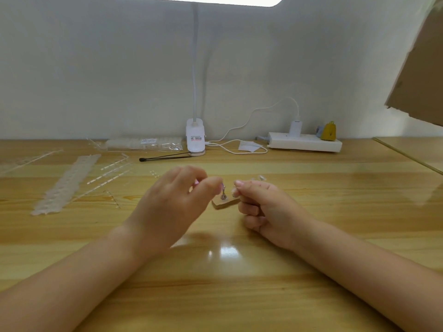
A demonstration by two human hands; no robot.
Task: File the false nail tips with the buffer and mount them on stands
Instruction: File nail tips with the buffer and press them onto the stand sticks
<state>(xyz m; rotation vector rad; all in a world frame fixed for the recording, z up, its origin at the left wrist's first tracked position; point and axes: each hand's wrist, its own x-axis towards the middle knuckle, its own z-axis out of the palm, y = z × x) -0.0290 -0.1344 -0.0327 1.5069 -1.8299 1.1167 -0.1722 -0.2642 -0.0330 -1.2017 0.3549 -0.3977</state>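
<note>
Two bare forearms are being extended from 7 and 5 o'clock over a glossy wooden table. The left hand is being held just above centre, thumb and forefinger pinched together over a small metal stand; what is being pinched is too small and blurred to be told. The right hand is being kept curled at 3 o'clock of the stand, fingertips pinching something tiny, possibly a clear nail tip, not resolvable. The stand is being carried upright on a small tan block between both hands. Clear nail tips are lying just past the right hand. At 10 o'clock, a white strip of tips and clear sprue sticks are lying. Farther, at 11 o'clock, a bagged tray and a black stick tool. At 12 o'clock, a clip lamp; at 1 o'clock, a white power strip with cable.
</note>
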